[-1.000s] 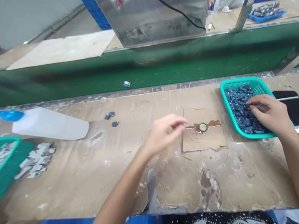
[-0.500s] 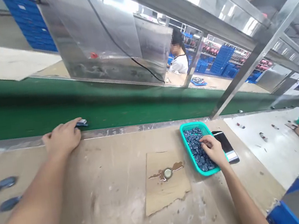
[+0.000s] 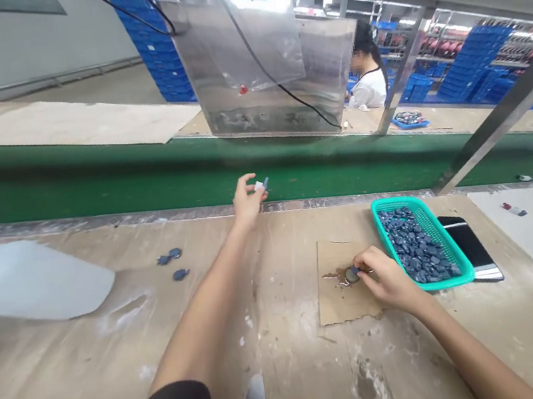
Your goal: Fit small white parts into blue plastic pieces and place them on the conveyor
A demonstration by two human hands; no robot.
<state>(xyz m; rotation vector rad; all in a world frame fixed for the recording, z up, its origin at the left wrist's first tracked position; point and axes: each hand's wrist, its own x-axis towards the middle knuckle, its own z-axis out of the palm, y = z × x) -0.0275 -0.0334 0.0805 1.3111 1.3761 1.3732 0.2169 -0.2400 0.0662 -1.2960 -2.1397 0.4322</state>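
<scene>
White bottle lying far left; black phone beside basket; green belt behind.

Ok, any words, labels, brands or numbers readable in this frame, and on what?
None can be read.
The white bottle, teal basket and phone show no print.
The blue crates are too far off and blurred to tell.

A factory assembly line: a long green conveyor belt runs past a worn, glue-stained wooden workbench, steel frame posts rise over it, stacks of blue plastic crates fill the hall behind, and another seated worker in white sits opposite
</scene>
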